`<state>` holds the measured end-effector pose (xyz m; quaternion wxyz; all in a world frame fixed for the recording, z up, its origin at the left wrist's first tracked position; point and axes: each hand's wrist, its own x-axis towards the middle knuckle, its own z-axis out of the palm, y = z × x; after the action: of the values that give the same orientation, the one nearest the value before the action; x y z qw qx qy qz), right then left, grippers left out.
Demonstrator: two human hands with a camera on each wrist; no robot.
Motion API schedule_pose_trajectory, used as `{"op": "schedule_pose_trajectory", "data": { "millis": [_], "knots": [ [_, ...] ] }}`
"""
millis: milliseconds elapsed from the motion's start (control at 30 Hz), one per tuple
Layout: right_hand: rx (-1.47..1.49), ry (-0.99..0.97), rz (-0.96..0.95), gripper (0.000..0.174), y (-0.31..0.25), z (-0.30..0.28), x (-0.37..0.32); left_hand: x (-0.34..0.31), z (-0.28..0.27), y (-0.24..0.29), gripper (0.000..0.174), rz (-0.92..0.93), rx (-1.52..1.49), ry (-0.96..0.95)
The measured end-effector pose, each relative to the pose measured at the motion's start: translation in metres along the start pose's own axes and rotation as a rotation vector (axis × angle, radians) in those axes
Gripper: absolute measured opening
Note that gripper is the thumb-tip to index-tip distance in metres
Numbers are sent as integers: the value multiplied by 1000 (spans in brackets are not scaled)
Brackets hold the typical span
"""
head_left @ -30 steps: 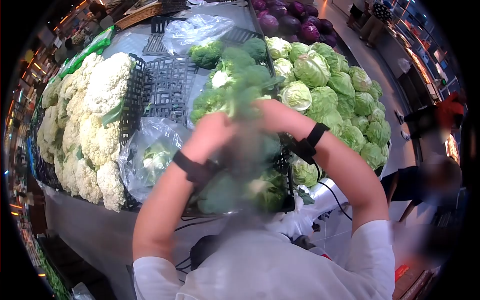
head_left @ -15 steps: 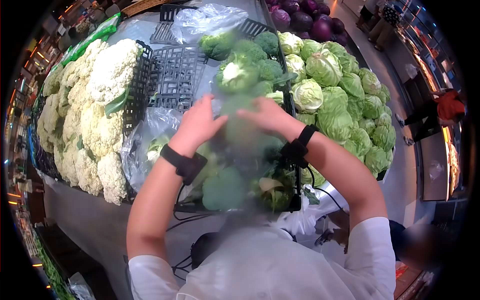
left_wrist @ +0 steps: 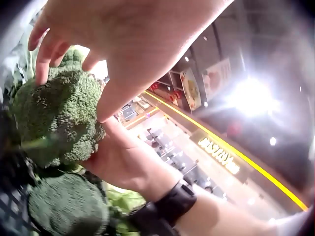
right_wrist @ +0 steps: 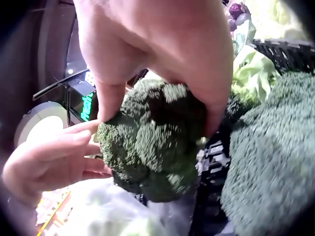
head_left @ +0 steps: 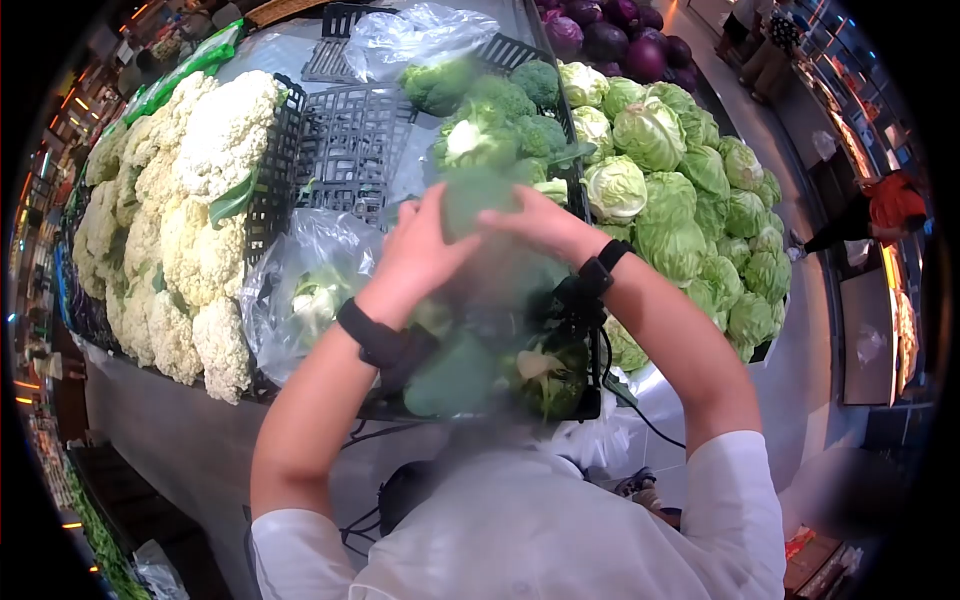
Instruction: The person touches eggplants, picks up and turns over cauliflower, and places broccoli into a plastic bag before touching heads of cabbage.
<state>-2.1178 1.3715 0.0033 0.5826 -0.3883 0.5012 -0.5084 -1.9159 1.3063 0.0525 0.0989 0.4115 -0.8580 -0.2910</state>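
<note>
A head of broccoli (head_left: pixel 478 203) (left_wrist: pixel 64 118) (right_wrist: pixel 153 140) is held between both hands, crown facing the wearer, above a black crate of broccoli. The left hand (head_left: pixel 425 245) (left_wrist: pixel 118 44) (right_wrist: pixel 49 164) curves round its left side, fingers spread over the crown's edge. From the right, the right hand (head_left: pixel 540 225) (left_wrist: pixel 130 160) (right_wrist: pixel 157 44) grips it with thumb and fingers on opposite sides. More broccoli (head_left: pixel 450 375) (left_wrist: pixel 69 204) (right_wrist: pixel 275 157) lies close by. A blurred band in the head view partly veils the held head.
Cauliflower (head_left: pixel 180 270) is piled on the left, beside a black crate (head_left: pixel 345 140). A clear bag (head_left: pixel 300 280) with a cauliflower lies near the left forearm. Cabbages (head_left: pixel 660 215) are heaped on the right, purple cabbages (head_left: pixel 620 40) behind. A person in red (head_left: pixel 895 210) stands at the far right.
The hands have come down from the back broccoli towards the wearer with one head. Since half a second ago, they have closed in round it and lifted slightly.
</note>
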Motion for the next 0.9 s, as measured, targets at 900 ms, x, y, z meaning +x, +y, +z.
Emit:
{"op": "schedule_pose_trajectory", "data": {
  "millis": [900],
  "knots": [
    [-423, 346, -174, 25, -5, -83, -43, 194, 23, -20, 57, 61, 160, 138]
  ]
}}
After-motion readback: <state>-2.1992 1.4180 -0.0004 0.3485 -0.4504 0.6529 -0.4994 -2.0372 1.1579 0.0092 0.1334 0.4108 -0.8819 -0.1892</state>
